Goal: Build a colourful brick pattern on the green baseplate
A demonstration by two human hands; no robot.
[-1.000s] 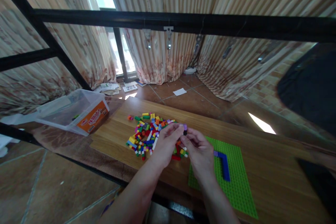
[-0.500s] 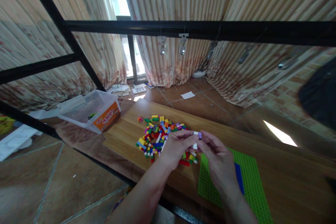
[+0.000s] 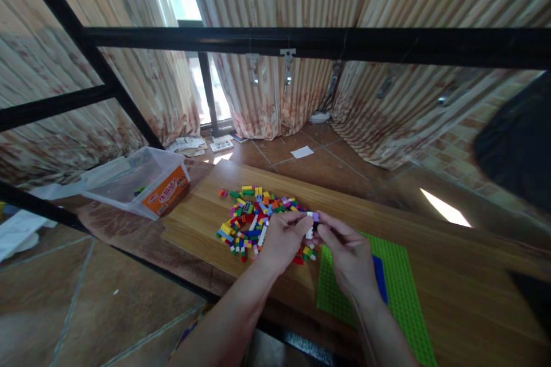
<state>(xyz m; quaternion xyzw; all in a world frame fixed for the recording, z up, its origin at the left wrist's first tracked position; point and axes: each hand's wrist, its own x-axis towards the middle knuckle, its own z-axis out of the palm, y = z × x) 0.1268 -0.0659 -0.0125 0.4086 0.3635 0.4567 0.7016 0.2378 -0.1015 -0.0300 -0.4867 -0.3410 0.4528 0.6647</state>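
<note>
Pinched between the fingertips of the left hand (image 3: 280,239) and the right hand (image 3: 353,258) was a small cluster of toy building bricks (image 3: 309,233), white, purple and black, at the right end of a multicoloured brick pile (image 3: 245,221). Below the right hand and forearm lay a green studded baseplate (image 3: 407,292) bearing a blue brick strip (image 3: 380,276), partly hidden. Pile and baseplate rested on a wooden tabletop (image 3: 456,275). Left of the pile stood a translucent plastic bin (image 3: 129,206) with an orange label (image 3: 167,190). Beyond, white paper (image 3: 302,152) lay on floor tiles near striped curtains (image 3: 267,103).
</note>
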